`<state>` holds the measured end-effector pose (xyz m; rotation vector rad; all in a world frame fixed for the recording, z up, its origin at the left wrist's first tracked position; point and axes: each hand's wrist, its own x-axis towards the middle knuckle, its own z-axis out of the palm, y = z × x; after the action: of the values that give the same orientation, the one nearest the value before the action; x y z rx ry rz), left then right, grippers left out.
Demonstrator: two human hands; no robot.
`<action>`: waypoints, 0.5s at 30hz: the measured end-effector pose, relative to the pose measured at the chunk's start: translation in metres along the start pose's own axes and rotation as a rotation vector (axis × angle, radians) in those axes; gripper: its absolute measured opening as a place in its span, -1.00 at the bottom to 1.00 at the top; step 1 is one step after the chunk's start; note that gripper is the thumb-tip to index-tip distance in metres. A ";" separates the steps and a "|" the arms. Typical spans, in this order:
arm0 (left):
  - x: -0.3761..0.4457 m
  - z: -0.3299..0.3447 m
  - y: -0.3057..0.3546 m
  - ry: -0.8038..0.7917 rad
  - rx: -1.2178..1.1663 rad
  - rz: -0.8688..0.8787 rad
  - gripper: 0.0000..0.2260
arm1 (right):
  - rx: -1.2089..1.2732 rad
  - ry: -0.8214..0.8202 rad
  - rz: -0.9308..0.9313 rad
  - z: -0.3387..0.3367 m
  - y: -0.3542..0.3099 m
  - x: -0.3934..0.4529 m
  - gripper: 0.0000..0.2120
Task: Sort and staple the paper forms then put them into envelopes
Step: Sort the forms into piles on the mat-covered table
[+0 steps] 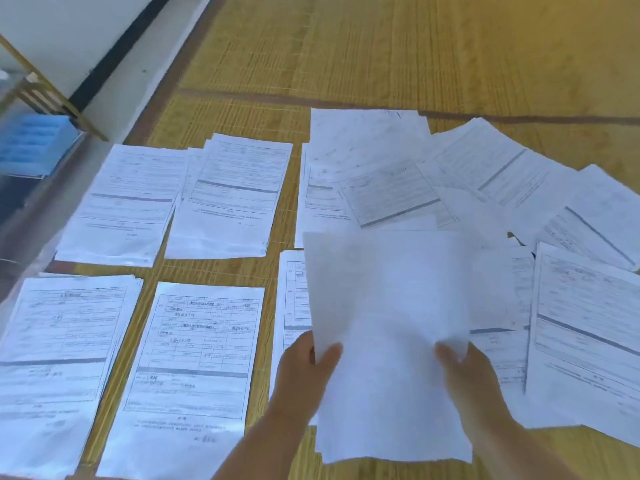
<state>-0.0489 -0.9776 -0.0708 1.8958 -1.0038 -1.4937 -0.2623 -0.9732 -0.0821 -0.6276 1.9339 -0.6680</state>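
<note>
While the held sheaf of forms point(388, 341) stands raised above the woven mat point(381, 57), blank backs toward us, we grip it at its two side edges. Our left hand point(304, 362) pinches the left edge, thumb on the near face and the remaining fingers hidden behind the paper. Our right hand point(467, 368) pinches the right edge the same way, its thumb lying across the sheet.

Beneath and beyond the sheaf, toward the mat's right edge, a loose fan of unsorted forms point(485, 181) overlaps at mixed angles. One further form point(294, 299) lies partly covered directly behind the sheaf.

Toward the mat's left edge we note four separate stacks in two rows: far-left stack point(121, 202), far-middle stack point(228, 195), near-left stack point(59, 358), near-middle stack point(194, 368). All lie printed side up; the text is too blurred to read.

Off the mat's far left corner sit a blue tray point(34, 143) and a wooden frame point(45, 91).
</note>
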 end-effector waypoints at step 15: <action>0.118 -0.212 -0.048 -0.096 0.427 0.376 -0.84 | 0.599 0.092 0.250 0.179 -0.103 0.071 -0.80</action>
<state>0.1812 -1.0542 -0.1221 1.7763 -1.7280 -1.2260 -0.1147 -1.1277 -0.1257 0.0175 1.7280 -1.0628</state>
